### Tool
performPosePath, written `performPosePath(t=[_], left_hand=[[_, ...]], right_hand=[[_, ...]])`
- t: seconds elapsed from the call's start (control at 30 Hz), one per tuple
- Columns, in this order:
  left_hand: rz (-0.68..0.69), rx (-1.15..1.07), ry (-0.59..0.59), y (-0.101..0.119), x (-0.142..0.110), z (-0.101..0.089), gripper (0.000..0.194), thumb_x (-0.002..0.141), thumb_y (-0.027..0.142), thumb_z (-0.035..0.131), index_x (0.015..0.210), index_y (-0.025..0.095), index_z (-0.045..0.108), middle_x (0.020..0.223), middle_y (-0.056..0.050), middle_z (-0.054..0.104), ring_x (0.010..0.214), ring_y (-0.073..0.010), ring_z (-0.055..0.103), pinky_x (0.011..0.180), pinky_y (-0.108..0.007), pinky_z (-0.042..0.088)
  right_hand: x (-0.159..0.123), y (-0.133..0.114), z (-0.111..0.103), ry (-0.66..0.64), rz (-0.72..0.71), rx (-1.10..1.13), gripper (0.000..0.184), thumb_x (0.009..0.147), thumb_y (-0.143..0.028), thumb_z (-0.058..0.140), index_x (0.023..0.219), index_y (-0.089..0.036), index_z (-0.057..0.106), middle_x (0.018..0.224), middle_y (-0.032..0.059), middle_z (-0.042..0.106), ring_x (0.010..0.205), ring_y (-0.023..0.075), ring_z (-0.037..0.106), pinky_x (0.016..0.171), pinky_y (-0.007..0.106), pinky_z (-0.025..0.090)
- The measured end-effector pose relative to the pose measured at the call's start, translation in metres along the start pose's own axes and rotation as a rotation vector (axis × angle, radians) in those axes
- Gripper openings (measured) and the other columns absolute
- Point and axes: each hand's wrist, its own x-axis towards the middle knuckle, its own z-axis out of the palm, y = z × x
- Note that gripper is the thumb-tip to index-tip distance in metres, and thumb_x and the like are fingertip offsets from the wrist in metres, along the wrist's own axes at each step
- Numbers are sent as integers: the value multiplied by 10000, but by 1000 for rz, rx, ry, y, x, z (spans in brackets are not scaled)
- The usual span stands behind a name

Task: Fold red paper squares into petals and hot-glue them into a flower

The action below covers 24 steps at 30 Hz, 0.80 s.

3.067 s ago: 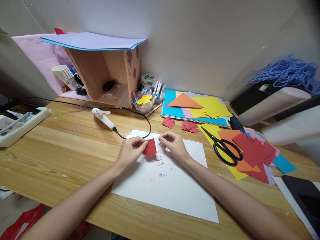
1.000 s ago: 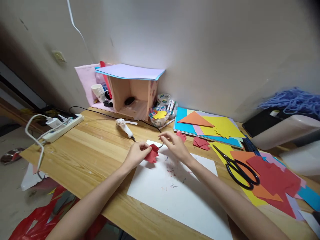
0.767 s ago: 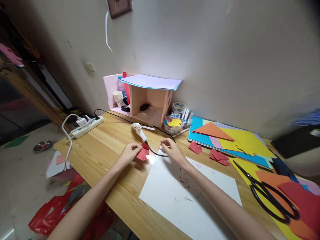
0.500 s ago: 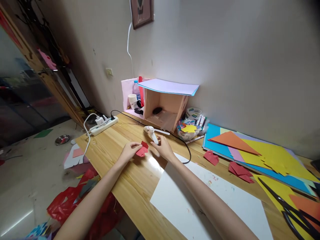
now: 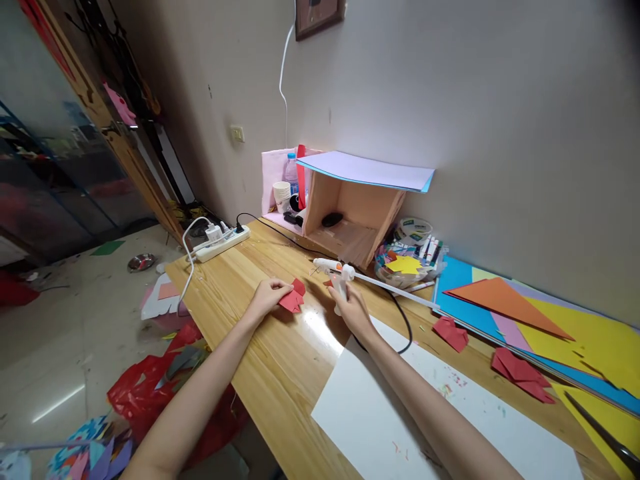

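Observation:
A small folded piece of red paper [image 5: 294, 298] is pinched by my left hand [image 5: 270, 298] low over the wooden table. My right hand [image 5: 354, 310] is wrapped round the handle of a white hot glue gun [image 5: 341, 277]. The gun's nozzle points left, above and to the right of the red paper and apart from it. A long glue stick [image 5: 395, 288] sticks out of its back to the right. The gun's black cord [image 5: 406, 323] curves behind my right hand.
White paper [image 5: 370, 413] lies under my right forearm. Folded red pieces [image 5: 451, 332], coloured sheets [image 5: 530, 313] and black scissors [image 5: 605, 430] are to the right. Behind stand an open box [image 5: 357, 217] and a basin of craft supplies [image 5: 407, 263]. A power strip [image 5: 223, 243] sits at the left edge.
My right hand has lifted the glue gun and turned it, so its nozzle now points left. My left hand still holds the red paper. The view has shifted a little left.

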Motion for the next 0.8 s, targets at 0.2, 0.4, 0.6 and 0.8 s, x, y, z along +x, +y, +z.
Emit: performPosePath(t=[0.2, 0.4, 0.6, 0.8], left_hand=[[9, 12, 21, -1, 0, -3, 188, 575, 311, 631, 536, 129, 604, 522, -10, 595, 508, -119, 527, 513, -219, 379], [69, 53, 90, -6, 2, -5, 168, 591, 282, 588, 508, 138, 565, 519, 4, 576, 514, -112, 519, 525, -216, 382], [127, 109, 142, -14, 2, -5, 129, 613, 254, 562, 582, 134, 597, 596, -13, 613, 572, -124, 550, 548, -213, 401], [151, 144, 138, -12, -1, -3, 134, 618, 251, 558, 602, 131, 614, 631, -32, 637, 606, -139, 570, 566, -219, 420]], right_hand=[[-21, -1, -4, -31, 111, 57, 367, 792, -462, 445, 874, -141, 601, 723, 28, 603, 638, 157, 534, 600, 259, 403], [-26, -8, 1, -140, 17, -40, 288, 795, -411, 448, 748, -157, 576, 669, 15, 595, 602, 151, 522, 574, 255, 391], [-30, -5, 7, -140, -64, -213, 272, 793, -378, 441, 652, -166, 538, 553, -9, 521, 518, 129, 462, 495, 239, 321], [-29, -7, 8, -141, -108, -239, 290, 797, -378, 416, 594, -178, 473, 521, -15, 471, 504, 126, 438, 478, 238, 299]])
